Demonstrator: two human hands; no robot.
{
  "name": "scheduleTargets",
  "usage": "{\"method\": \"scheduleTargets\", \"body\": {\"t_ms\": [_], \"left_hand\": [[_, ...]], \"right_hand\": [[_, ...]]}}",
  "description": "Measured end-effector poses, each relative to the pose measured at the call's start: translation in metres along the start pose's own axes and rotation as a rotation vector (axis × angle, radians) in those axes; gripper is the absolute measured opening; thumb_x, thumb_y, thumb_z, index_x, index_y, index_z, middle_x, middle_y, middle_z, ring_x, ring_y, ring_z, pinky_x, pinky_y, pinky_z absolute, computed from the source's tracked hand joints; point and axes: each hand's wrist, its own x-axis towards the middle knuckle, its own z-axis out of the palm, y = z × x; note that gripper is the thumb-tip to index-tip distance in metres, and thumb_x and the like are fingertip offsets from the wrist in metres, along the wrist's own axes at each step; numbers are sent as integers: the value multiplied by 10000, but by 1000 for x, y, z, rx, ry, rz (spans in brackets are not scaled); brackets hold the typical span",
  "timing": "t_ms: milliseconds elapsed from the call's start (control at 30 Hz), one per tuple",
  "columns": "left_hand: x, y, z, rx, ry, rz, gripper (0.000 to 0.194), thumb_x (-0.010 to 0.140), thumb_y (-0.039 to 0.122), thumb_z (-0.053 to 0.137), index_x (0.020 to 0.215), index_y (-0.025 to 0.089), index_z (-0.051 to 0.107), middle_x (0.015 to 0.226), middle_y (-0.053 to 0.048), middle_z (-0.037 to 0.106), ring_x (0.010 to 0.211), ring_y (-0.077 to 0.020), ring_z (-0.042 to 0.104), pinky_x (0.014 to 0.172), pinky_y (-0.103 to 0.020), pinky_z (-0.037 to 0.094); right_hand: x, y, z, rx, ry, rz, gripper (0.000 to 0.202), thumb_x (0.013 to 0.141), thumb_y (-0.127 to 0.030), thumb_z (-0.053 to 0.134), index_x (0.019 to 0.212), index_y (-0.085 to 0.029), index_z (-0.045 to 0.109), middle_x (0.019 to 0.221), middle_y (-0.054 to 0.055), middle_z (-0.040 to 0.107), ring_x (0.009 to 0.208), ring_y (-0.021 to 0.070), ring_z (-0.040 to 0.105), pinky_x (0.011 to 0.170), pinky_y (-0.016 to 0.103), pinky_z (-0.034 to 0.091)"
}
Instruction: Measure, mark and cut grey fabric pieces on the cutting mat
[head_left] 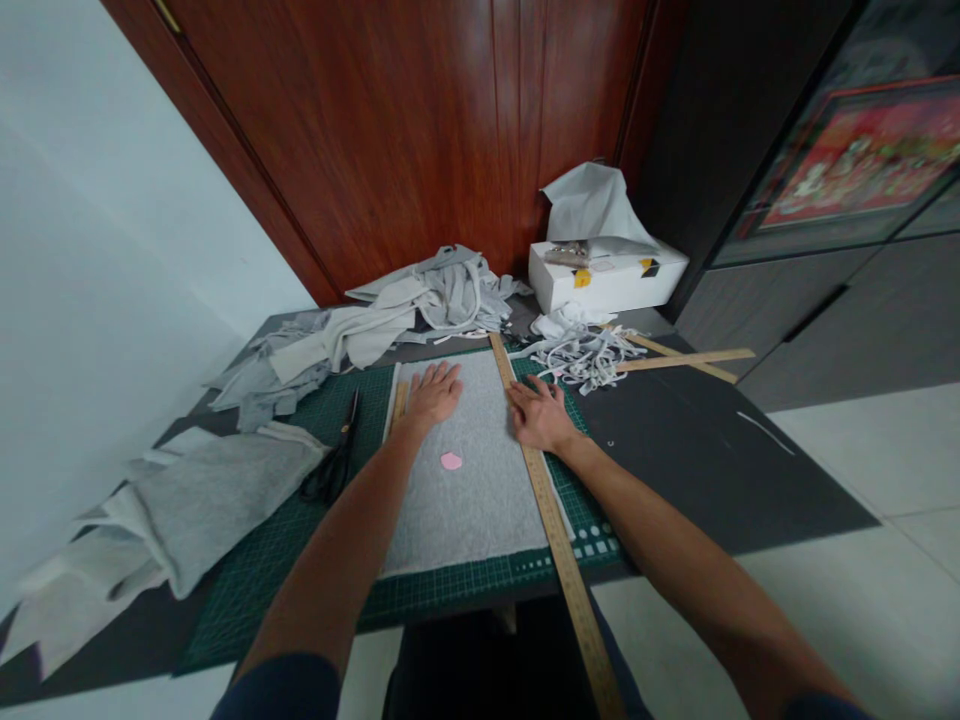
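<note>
A piece of light grey fabric [480, 500] lies spread on a green cutting mat [292, 530]. My left hand [436, 393] rests flat on its upper left part, fingers stretched out. Beside that hand is a short wooden strip [399, 402], partly covered by my wrist. Along the fabric's right side runs a long wooden ruler [559, 540], reaching past the table's near edge. My right hand [541, 414] holds the ruler down, its fingers bent over it. A small pink piece of tailor's chalk or similar [451, 460] lies on the fabric. Black-handled scissors [337, 455] lie left of my left forearm.
Grey fabric scraps [405, 310] are heaped at the back, and larger pieces [217, 490] hang over the left side. A pile of thin strips [589, 355], crossed wooden rulers [690, 358] and a white box [607, 280] stand at the back right, before a wooden door [405, 130].
</note>
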Motion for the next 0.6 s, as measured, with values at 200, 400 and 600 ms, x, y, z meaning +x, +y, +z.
{"method": "scheduleTargets", "body": {"t_ms": [200, 400, 600], "left_hand": [[-2, 2, -5, 13, -6, 3, 623, 1086, 421, 213, 1684, 272, 310, 1765, -41, 238, 1640, -310, 203, 1320, -599, 154], [-1, 1, -1, 8, 9, 7, 614, 1089, 415, 223, 1678, 273, 323, 1760, -51, 255, 1639, -305, 207, 1317, -598, 169], [2, -1, -4, -11, 58, 13, 592, 1084, 429, 286, 1639, 265, 408, 1732, -84, 329, 1621, -336, 259, 1295, -641, 202]], "right_hand": [[-1, 0, 0, -4, 12, 4, 531, 984, -316, 428, 1467, -197, 615, 1605, 86, 548, 1537, 355, 334, 1198, 611, 253], [0, -1, -1, 4, -5, 6, 536, 977, -309, 435, 1470, -195, 614, 1605, 99, 546, 1542, 359, 325, 1201, 624, 236], [2, -1, -4, 2, -2, 8, 515, 967, -305, 453, 1440, -214, 636, 1594, 81, 562, 1525, 359, 347, 1206, 626, 224]]}}
